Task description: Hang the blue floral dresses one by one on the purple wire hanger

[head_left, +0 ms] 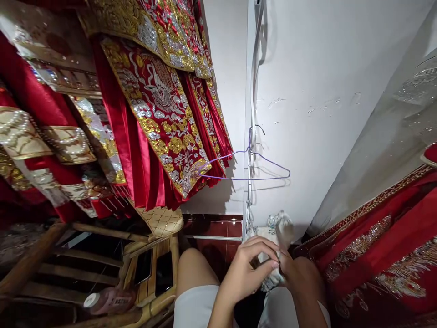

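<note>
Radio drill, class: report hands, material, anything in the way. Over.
Left hand curled, close to right hand; grips unclear. Crumpled white material at the hands, partly hidden. Purple wire hanger ahead, apart from both hands.

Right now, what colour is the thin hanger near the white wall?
The hanger is purple, seen best in the head view, the only one here.

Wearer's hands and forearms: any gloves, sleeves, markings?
Left hand: ungloved, slim fingers, no visible ring or markings. Right hand: no glove visible; shadow and blur hide finer detail. No sleeves, watch or cables show on either visible forearm.
</note>
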The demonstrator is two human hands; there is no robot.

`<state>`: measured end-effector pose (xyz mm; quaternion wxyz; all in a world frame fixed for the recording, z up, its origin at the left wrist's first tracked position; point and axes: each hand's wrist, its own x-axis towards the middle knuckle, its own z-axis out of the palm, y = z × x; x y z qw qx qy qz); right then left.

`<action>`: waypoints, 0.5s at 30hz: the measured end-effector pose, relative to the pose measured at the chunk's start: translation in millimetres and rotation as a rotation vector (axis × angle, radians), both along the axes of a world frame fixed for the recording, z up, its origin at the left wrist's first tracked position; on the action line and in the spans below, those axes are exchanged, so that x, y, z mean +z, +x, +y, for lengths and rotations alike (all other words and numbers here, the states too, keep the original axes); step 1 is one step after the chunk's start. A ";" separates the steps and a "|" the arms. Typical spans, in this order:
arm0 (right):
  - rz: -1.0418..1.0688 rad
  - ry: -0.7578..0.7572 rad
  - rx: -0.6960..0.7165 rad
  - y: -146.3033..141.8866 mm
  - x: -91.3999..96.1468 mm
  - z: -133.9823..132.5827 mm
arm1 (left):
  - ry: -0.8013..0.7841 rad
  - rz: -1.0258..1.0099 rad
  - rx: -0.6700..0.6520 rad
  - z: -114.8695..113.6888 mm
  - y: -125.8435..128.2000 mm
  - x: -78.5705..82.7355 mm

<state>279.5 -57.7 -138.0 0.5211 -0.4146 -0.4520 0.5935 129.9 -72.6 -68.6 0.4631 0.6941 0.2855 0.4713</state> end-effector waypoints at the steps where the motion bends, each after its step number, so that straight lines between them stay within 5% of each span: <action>1: 0.052 -0.016 0.025 -1.3 3.0 -0.9 | 0.031 0.001 0.047 0.7 -5.1 2.0; 4: 0.234 -0.070 0.165 -8.2 14.6 -0.2 | 0.062 0.007 0.205 13.2 -22.4 3.3; 7: 0.278 -0.091 0.314 -14.0 31.9 4.9 | 0.058 0.049 0.229 33.7 -37.0 0.3; 12: -0.049 0.014 0.538 -1.8 80.7 23.8 | -0.002 0.170 -0.117 55.7 -56.4 -9.5; 15: -0.418 0.175 0.434 16.4 116.7 42.5 | -0.037 0.456 -0.215 58.8 -70.9 -14.6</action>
